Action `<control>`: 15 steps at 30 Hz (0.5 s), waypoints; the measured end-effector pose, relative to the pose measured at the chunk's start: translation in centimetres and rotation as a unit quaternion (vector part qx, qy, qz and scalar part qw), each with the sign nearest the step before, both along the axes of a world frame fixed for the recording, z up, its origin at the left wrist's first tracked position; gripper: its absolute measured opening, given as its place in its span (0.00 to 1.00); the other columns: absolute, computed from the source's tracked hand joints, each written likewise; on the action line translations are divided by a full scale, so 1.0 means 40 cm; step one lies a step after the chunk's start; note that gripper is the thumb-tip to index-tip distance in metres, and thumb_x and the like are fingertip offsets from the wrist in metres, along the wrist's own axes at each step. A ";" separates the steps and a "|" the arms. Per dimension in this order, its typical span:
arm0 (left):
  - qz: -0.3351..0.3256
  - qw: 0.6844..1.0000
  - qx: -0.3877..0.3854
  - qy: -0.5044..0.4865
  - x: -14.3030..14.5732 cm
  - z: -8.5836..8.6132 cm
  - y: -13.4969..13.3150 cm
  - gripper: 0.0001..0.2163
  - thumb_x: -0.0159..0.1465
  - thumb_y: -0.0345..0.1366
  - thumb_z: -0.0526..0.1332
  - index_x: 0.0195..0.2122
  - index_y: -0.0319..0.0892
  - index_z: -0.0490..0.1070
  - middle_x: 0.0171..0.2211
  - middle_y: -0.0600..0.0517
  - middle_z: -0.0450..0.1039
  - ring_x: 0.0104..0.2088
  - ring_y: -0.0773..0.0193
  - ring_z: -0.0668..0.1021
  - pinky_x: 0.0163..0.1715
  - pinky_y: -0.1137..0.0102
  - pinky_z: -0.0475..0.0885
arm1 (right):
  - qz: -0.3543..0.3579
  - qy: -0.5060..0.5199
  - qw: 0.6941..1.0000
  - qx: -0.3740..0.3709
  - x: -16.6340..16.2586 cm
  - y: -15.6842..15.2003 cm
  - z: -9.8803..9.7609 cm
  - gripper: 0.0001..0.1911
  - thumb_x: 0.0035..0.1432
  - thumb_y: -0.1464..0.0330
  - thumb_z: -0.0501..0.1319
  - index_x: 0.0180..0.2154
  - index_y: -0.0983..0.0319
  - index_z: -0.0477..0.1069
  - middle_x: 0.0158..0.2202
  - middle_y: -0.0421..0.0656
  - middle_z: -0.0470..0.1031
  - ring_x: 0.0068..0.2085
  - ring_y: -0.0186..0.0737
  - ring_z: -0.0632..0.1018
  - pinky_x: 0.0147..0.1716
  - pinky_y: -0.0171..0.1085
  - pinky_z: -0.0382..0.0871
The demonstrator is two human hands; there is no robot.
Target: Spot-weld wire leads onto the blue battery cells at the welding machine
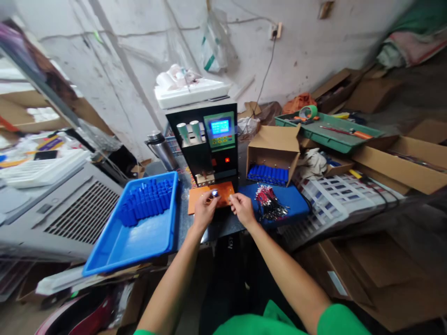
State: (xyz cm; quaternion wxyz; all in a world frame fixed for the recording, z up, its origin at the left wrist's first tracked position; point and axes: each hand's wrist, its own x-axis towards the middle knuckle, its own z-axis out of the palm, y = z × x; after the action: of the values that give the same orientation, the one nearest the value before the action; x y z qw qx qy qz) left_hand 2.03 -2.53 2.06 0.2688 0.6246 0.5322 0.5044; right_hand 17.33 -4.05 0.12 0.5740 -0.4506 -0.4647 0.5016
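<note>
My left hand (205,210) is closed around a blue battery cell (214,192), whose shiny end faces up. Most of the cell's body is hidden by the fingers. My right hand (243,209) is pinched, fingertips together, just right of the cell; whatever is between them is too small to make out. Both hands are over the front of an orange board (226,188) at the foot of a black machine (223,160) with a lit blue screen (220,126). To the right, a bundle of red and black wire leads (270,202) lies on a blue pad (296,201).
A blue tray (139,239) at left holds many blue cells (148,202). Behind the wires, an open cardboard box (274,139) contains more blue cells (268,174). A steel flask (162,149) stands left of the machine. A green tray (335,132) with tools sits back right.
</note>
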 end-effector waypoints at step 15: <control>-0.084 0.986 -0.056 -0.135 0.213 0.038 0.092 0.26 0.55 0.48 0.68 0.50 0.37 0.72 0.38 0.46 0.79 0.31 0.62 0.80 0.35 0.65 0.78 | 0.000 -0.277 0.960 -0.041 0.158 -0.412 -0.455 0.19 0.64 0.62 0.51 0.23 0.61 0.68 0.23 0.43 0.72 0.27 0.38 0.73 0.30 0.35 0.64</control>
State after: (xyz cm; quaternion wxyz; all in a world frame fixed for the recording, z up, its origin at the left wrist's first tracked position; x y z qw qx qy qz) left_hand 10.54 1.16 3.59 0.4142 0.5773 0.4645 0.5286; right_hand 23.64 -20.52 -18.10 0.4036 -0.5952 -0.5847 0.3756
